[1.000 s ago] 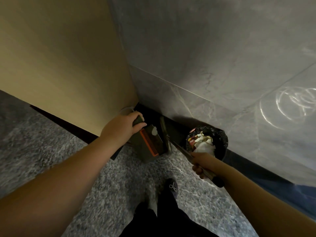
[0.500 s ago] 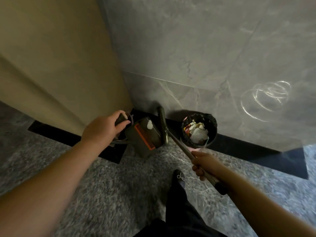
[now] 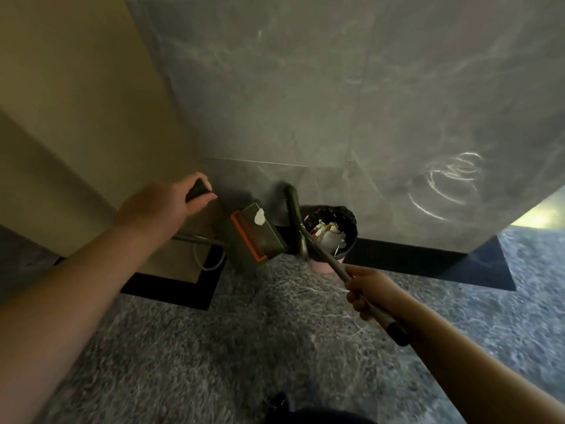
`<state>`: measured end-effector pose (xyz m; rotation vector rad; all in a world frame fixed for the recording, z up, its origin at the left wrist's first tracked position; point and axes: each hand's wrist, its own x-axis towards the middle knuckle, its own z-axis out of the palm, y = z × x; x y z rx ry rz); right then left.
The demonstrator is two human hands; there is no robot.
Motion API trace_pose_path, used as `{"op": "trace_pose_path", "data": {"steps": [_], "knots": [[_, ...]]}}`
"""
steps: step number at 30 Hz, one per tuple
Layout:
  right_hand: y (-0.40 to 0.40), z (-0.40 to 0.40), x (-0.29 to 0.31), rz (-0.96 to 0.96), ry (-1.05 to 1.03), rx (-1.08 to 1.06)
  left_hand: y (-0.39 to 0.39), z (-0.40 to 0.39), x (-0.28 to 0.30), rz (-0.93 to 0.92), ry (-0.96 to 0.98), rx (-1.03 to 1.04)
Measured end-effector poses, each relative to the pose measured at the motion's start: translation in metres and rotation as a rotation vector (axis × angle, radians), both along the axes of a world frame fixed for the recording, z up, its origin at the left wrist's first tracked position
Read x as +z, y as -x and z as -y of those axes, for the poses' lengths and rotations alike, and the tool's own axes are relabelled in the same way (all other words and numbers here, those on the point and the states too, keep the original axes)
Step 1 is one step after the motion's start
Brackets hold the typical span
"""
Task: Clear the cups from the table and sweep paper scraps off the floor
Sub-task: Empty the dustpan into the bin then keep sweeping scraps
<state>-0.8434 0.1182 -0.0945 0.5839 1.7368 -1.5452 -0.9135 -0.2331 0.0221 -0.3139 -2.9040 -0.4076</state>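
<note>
My left hand point(image 3: 165, 203) grips the dark top of a long dustpan handle. The grey-green dustpan point(image 3: 252, 237) hangs tilted above the floor, its orange comb showing, with one white paper scrap point(image 3: 260, 217) inside. My right hand point(image 3: 371, 293) grips the broom's metal handle point(image 3: 324, 254). The broom head point(image 3: 294, 221) stands upright against the wall between the dustpan and the bin. A round bin with a black liner point(image 3: 348, 221) stands at the wall, full of white paper and crumpled cups point(image 3: 328, 232).
A grey marble wall point(image 3: 336, 102) rises straight ahead and a beige panel point(image 3: 76, 102) meets it on the left. A black skirting strip point(image 3: 428, 261) runs along the base. Speckled grey floor point(image 3: 244, 347) spreads below. My dark shoe point(image 3: 279, 403) shows at the bottom.
My left hand has lifted the dustpan and carried it right, closer to the bin. The broom head has tipped more upright against the wall. The view has pulled back.
</note>
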Motion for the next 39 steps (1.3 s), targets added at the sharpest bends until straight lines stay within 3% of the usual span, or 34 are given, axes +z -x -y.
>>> {"op": "trace_pose_path", "data": {"steps": [8, 16, 26, 32, 39], "knots": [[-0.038, -0.083, 0.026, -0.068, -0.02, -0.029, -0.007, -0.085, 0.058, -0.048, 0.034, -0.074], [-0.058, -0.149, 0.028, -0.092, -0.048, -0.051, 0.008, -0.196, 0.056, -0.059, 0.05, -0.251], [-0.05, -0.175, 0.013, -0.01, -0.027, -0.154, 0.04, -0.311, 0.049, -0.033, 0.346, -0.361], [-0.046, -0.18, 0.015, -0.027, -0.017, -0.144, 0.05, -0.354, 0.053, -0.003, 0.548, -0.479], [-0.047, -0.183, 0.014, -0.061, 0.002, -0.14, 0.05, -0.349, 0.052, 0.014, 0.573, -0.463]]}}
